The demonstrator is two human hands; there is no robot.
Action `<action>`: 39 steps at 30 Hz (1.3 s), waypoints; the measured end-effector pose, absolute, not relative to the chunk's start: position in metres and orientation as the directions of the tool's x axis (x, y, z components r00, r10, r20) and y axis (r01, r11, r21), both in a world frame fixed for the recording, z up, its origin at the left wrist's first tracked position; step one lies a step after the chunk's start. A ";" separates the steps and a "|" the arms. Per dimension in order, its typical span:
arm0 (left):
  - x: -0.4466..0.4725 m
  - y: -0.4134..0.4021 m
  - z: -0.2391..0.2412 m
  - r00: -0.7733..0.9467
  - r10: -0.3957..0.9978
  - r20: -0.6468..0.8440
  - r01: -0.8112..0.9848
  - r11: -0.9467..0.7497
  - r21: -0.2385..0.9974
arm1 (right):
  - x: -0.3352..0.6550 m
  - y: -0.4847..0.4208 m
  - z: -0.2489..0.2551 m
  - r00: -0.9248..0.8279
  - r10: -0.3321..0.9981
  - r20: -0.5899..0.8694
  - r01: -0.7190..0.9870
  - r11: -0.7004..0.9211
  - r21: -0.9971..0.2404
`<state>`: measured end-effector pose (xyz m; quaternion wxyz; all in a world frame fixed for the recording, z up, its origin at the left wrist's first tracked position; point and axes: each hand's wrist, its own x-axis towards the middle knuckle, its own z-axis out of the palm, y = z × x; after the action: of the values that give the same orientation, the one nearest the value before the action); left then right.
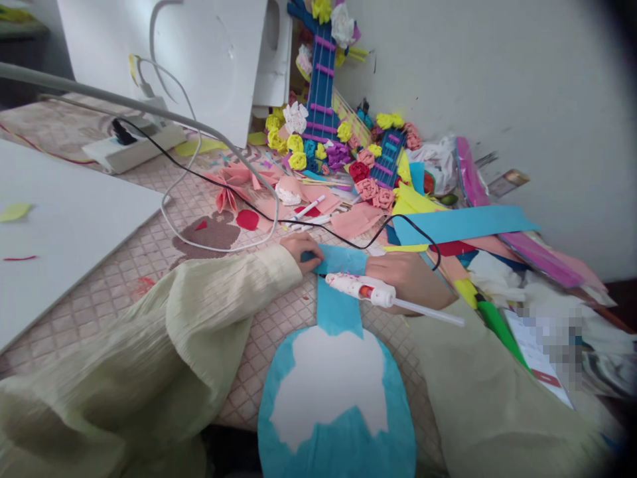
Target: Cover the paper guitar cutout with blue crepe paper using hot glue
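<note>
A blue crepe-paper strip (343,257) lies crosswise over the neck (340,309) of a blue, guitar-shaped piece. The piece's rounded body (293,458) carries a ragged white patch (331,375). My left hand (305,251) has its fingers curled down on the strip's left end. Closed near the right end is my right hand (405,269), holding a white hot glue gun (361,290). Its nozzle points left, close to my left fingertips, and a clear glue stick (430,312) sticks out behind. My right fingers and the gun's handle are mostly hidden.
Flower-trimmed blue paper guitars (321,86) lean against the wall. Coloured paper scraps (462,226) and white pens (308,216) clutter the table. A black cable (318,226) runs from the power strip (134,143) to my right hand. A white board (74,226) lies left.
</note>
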<state>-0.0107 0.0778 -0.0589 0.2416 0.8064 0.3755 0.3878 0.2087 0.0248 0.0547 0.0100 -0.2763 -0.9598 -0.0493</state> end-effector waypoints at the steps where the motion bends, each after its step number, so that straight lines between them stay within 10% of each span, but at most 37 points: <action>1: -0.011 0.078 -0.059 0.416 0.792 0.447 0.416 -0.603 0.680 | 0.209 0.025 0.055 -0.847 0.529 0.048 0.531 0.843 0.090; 39: -0.011 0.077 -0.061 0.396 0.781 0.482 0.405 -0.620 0.672 | 0.213 0.024 0.057 -0.847 0.532 0.014 0.531 0.843 0.084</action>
<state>-0.0112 0.0773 -0.0608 0.2313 0.8029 0.3695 0.4066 0.2127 0.0245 0.0574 -0.0051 -0.2768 -0.9600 -0.0424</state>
